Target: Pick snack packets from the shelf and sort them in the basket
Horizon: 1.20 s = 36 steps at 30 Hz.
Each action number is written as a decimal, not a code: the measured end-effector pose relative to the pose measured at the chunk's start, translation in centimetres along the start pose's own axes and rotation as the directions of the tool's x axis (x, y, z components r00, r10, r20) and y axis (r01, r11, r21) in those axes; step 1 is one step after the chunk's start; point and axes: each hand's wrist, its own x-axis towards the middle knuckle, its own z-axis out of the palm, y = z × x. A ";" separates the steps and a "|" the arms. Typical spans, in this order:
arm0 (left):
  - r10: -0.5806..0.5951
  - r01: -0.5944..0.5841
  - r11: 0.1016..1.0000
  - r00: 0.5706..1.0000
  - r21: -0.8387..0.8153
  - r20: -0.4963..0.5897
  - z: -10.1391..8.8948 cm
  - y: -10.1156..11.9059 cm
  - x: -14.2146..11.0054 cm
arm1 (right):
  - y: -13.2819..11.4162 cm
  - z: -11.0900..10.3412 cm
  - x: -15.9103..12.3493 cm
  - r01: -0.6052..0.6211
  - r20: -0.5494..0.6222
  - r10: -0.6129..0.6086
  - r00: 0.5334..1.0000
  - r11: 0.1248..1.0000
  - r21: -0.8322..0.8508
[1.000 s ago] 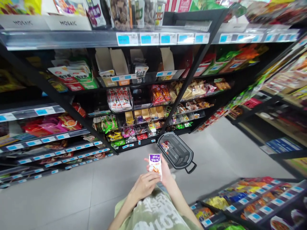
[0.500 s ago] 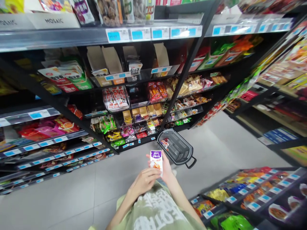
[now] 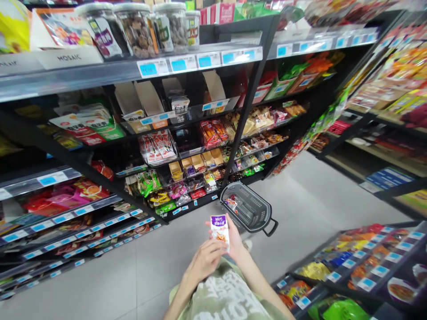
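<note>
I hold a small purple-and-white snack packet (image 3: 219, 229) upright in front of my chest. My left hand (image 3: 204, 262) curls over its lower left edge. My right hand (image 3: 235, 242) is behind the packet, its fingers wrapped round the right side and mostly hidden. A grey shopping basket (image 3: 252, 209) stands on the floor just beyond my hands, with a small red packet (image 3: 230, 204) lying inside it.
Black store shelves (image 3: 156, 118) full of snack packets run along the left and far side, with blue price tags on their edges. More shelves (image 3: 350, 262) stand close on my right. Grey tiled floor (image 3: 310, 200) forms the aisle between them.
The view has tilted up and drifted slightly. My hands keep the same grip on the packet. The basket has not moved.
</note>
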 end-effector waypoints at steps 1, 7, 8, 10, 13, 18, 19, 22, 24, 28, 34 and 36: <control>-0.004 0.004 1.000 1.000 -0.001 0.005 0.0 -0.1 -0.1 | 0.0 0.0 0.1 -0.006 -0.004 0.006 1.000 1.000 -0.005; -0.049 0.048 0.999 0.999 0.024 0.023 0.0 0.0 -0.6 | 0.3 -0.5 0.3 -0.117 -0.006 0.117 0.993 0.989 -0.091; -0.067 0.067 0.997 0.998 0.039 0.014 0.0 0.0 -0.8 | 0.4 -0.6 0.4 -0.101 -0.005 0.102 0.995 0.990 -0.102; -0.104 0.107 0.993 0.993 0.055 -0.051 0.2 0.0 -1.3 | 0.6 -0.7 0.4 -0.008 0.000 0.008 1.000 0.994 -0.112; -0.173 0.178 0.984 0.964 0.008 -0.203 0.6 -0.2 -2.0 | 0.9 -0.9 0.5 0.135 0.019 -0.133 0.991 0.979 -0.155; -0.549 0.462 0.833 0.757 -0.305 -0.355 1.1 -0.7 -2.3 | 1.3 -1.2 0.6 0.267 0.006 -0.294 0.956 0.861 -0.433; -0.635 0.503 0.766 0.689 -0.401 -0.350 1.1 -0.9 -2.2 | 1.3 -1.3 0.6 0.282 0.000 -0.324 0.946 0.824 -0.491; -0.799 0.503 0.565 0.532 -0.654 -0.281 1.5 -1.6 -2.2 | 1.5 -1.6 0.6 0.300 -0.014 -0.386 0.922 0.739 -0.603; -0.832 0.456 0.487 0.501 -0.745 -0.238 1.7 -2.0 -2.3 | 1.5 -1.8 0.7 0.304 -0.029 -0.413 0.910 0.715 -0.629; -0.838 0.426 0.431 0.516 -0.795 -0.178 2.0 -2.1 -2.3 | 1.4 -2.1 0.6 0.315 -0.074 -0.451 0.889 0.721 -0.618; -0.841 0.424 0.408 0.519 -0.809 -0.152 2.2 -1.6 -2.1 | 1.3 -2.7 0.1 0.313 -0.105 -0.469 0.877 0.722 -0.617; -0.841 0.426 0.405 0.520 -0.809 -0.148 2.4 -1.4 -2.2 | 1.4 -3.0 0.0 0.312 -0.096 -0.471 0.877 0.710 -0.631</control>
